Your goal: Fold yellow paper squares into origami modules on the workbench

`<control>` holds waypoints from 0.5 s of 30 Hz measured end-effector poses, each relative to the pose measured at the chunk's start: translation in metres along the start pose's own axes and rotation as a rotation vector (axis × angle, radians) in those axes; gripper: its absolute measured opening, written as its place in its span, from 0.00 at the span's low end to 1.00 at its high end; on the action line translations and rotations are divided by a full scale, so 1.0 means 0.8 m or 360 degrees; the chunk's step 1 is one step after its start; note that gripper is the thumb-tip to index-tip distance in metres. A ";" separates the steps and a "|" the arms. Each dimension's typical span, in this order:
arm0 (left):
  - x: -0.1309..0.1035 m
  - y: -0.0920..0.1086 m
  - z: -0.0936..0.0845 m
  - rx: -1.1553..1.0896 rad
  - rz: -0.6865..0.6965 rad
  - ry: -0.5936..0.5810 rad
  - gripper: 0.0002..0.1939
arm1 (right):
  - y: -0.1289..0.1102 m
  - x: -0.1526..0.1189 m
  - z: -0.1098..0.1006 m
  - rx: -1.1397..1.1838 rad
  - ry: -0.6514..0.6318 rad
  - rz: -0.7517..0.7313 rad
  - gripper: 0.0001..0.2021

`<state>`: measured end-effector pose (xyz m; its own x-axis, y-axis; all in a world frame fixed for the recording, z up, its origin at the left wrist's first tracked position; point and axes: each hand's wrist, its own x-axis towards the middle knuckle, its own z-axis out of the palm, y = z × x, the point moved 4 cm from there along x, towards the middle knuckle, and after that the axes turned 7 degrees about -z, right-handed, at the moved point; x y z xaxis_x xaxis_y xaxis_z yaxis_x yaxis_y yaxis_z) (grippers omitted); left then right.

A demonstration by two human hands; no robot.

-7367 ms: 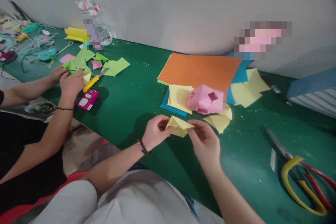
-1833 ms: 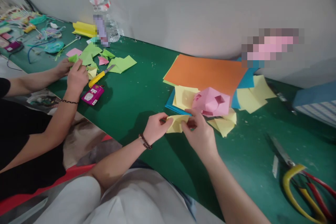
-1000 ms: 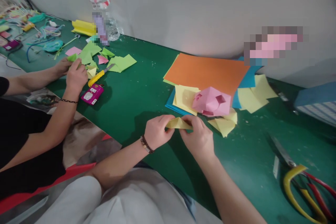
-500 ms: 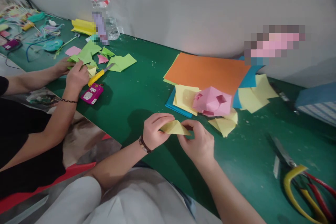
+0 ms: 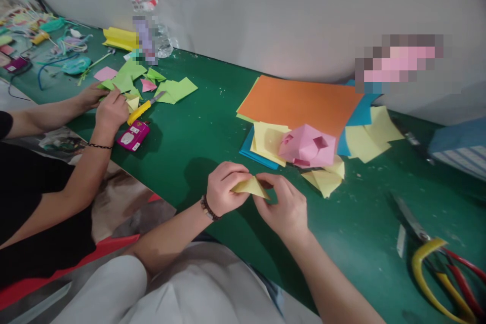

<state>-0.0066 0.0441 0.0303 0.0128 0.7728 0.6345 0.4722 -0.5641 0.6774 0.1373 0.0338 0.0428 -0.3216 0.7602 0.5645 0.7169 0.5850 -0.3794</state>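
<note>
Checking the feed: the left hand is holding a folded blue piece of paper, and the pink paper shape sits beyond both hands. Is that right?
Not quite: the folded piece of paper in the left hand is yellow, as the head view shows. The pink paper shape does sit beyond that hand and the right hand.

The held paper [image 5: 250, 186] is pale yellow, the surface [image 5: 197, 126] deep green, flecked with white. The model [image 5: 307, 144] is pink, the large sheet [image 5: 304, 102] orange, the lower sheet [image 5: 362, 114] blue. The box [image 5: 459, 140] is blue on top and striped blue and white below. The handles [image 5: 417, 266] at the right are yellow and red. The knife [image 5: 139, 112] is yellow with a grey blade [image 5: 158, 96]; the case [image 5: 139, 135] is magenta with white patches, the scraps [image 5: 129, 75] light green and pink. The beaded bracelet [image 5: 207, 208] is dark brown.
</note>
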 end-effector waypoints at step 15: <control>-0.007 0.000 0.014 0.0285 0.0029 -0.0134 0.14 | 0.022 0.002 0.002 0.0005 -0.0041 0.0223 0.06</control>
<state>0.0030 0.0426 0.0229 0.0928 0.7888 0.6076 0.6202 -0.5232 0.5845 0.1482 0.0456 0.0362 -0.2344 0.8415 0.4868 0.7539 0.4735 -0.4555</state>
